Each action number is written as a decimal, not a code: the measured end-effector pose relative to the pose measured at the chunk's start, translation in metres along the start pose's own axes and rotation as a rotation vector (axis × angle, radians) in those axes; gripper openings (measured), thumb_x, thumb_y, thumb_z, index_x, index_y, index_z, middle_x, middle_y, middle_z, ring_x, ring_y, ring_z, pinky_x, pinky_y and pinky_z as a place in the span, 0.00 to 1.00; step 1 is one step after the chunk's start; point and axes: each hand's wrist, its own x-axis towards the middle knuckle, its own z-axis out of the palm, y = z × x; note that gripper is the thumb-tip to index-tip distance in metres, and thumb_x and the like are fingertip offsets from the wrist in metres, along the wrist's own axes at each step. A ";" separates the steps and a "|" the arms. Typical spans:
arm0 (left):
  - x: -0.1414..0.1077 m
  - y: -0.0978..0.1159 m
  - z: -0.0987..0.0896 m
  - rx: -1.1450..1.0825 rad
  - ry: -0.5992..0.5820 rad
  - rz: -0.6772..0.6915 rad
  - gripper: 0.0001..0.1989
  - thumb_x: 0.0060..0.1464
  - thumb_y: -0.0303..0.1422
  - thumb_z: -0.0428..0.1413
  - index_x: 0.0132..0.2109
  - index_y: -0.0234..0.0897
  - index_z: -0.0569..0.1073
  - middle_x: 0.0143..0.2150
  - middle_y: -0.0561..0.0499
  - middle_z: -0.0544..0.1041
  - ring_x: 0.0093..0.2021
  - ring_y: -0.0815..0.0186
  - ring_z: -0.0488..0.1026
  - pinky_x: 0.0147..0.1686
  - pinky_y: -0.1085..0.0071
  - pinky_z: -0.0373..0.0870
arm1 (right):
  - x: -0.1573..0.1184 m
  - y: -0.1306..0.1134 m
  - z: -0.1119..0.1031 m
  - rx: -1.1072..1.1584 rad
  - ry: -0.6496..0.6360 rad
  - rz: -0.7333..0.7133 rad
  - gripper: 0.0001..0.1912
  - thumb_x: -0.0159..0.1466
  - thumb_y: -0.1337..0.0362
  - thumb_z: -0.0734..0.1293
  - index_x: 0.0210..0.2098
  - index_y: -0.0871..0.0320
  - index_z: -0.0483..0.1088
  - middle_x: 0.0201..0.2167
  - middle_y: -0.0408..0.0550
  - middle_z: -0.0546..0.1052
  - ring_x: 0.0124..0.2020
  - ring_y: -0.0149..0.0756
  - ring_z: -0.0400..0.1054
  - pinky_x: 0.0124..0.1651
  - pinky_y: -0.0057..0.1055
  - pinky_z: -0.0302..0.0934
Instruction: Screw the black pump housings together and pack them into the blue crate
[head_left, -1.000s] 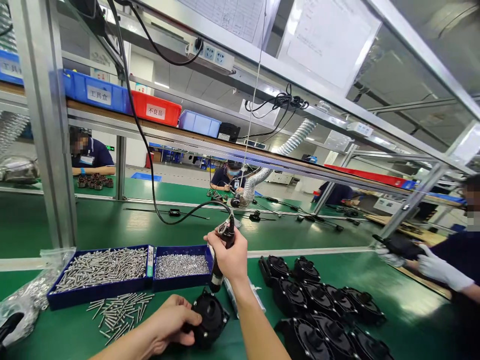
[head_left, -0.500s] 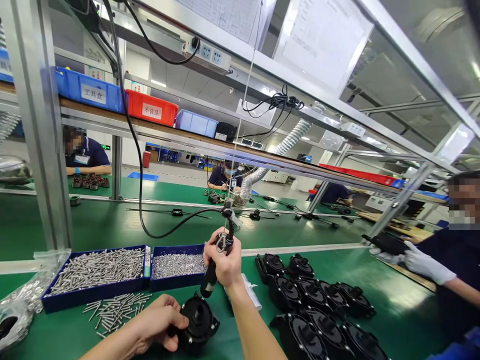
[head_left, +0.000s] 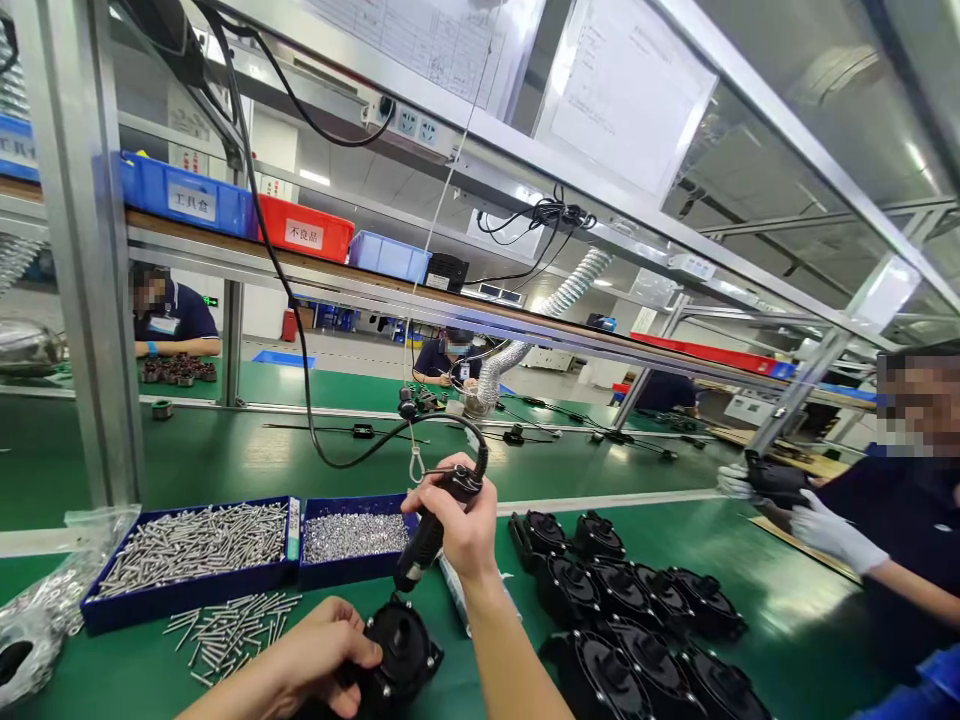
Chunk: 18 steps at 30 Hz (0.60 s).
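Observation:
My right hand (head_left: 466,520) is wrapped round a black corded electric screwdriver (head_left: 422,548). Its tip points down at the far edge of a round black plastic housing (head_left: 403,648); whether it touches a screw there I cannot make out. My left hand (head_left: 337,645) grips the housing's left side, thumb on top and fingers curled beneath. Small bright screw heads show around the rim, and a short post rises from the middle. Loose long screws (head_left: 229,632) lie on the green bench to the left of my left hand.
Behind stand a blue tray of long screws (head_left: 195,550) and a blue tray of small nuts (head_left: 356,535). Several black housings (head_left: 622,590) fill the right side. A clear bag (head_left: 56,600) lies far left. At right a gloved co-worker (head_left: 840,535) holds a black object. The screwdriver's cable (head_left: 307,400) hangs overhead.
The screwdriver leans over more, its tip slightly left of before, and its hanging cord has swung left. My left hand and the housing have shifted slightly right. The co-worker's second glove now shows.

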 end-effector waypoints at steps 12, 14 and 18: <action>-0.001 -0.001 0.001 0.000 -0.005 -0.022 0.22 0.36 0.35 0.69 0.33 0.42 0.63 0.20 0.53 0.74 0.15 0.66 0.71 0.11 0.77 0.66 | -0.011 0.016 0.016 0.147 -0.119 0.024 0.13 0.56 0.65 0.74 0.36 0.55 0.66 0.20 0.40 0.77 0.20 0.40 0.77 0.28 0.33 0.73; 0.000 -0.001 0.001 0.003 -0.008 -0.026 0.22 0.36 0.35 0.69 0.34 0.41 0.64 0.20 0.53 0.74 0.16 0.66 0.72 0.12 0.76 0.67 | -0.010 0.020 0.015 0.150 -0.131 0.023 0.13 0.57 0.65 0.74 0.36 0.55 0.67 0.20 0.40 0.78 0.21 0.40 0.77 0.28 0.33 0.73; -0.001 0.001 0.001 0.003 -0.013 -0.022 0.21 0.36 0.33 0.67 0.32 0.42 0.62 0.19 0.54 0.73 0.15 0.66 0.71 0.11 0.76 0.67 | -0.010 0.023 0.016 0.156 -0.131 0.018 0.13 0.58 0.65 0.75 0.37 0.55 0.67 0.20 0.40 0.78 0.21 0.40 0.77 0.29 0.32 0.72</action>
